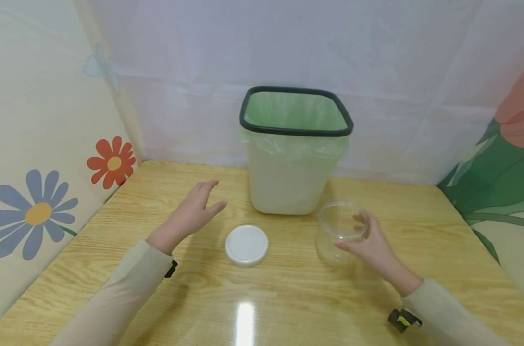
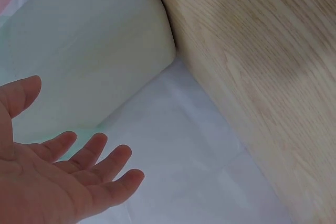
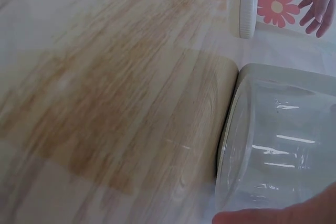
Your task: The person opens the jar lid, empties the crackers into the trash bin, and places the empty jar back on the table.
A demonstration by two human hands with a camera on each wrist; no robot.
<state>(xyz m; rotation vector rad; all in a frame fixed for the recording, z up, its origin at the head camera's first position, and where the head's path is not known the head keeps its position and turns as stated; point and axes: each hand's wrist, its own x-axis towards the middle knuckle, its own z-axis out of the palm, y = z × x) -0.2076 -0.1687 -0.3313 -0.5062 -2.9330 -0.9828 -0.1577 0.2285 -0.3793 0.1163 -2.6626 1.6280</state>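
Note:
A clear, see-through jar (image 1: 331,250) stands upright and uncovered on the right side of the table. My right hand (image 1: 374,245) holds it from the right, thumb across the front and fingers round the far side. In the right wrist view, the thumb (image 3: 278,214) lies along the lower edge of the jar (image 3: 286,145). A round white lid (image 1: 246,245) lies flat to the jar's left. Above the table, left of the lid, hovers my left hand (image 1: 193,211), fingers spread and holding nothing; its palm (image 2: 47,187) shows in the left wrist view.
Behind the lid and jar stands a pale waste bin (image 1: 288,173) with a dark rim (image 1: 296,130) and a light green liner (image 1: 296,110). The glossy wood-grain table (image 1: 288,298) is bordered by a pale cloth backdrop (image 1: 193,110) and flower-printed side panels (image 1: 41,120).

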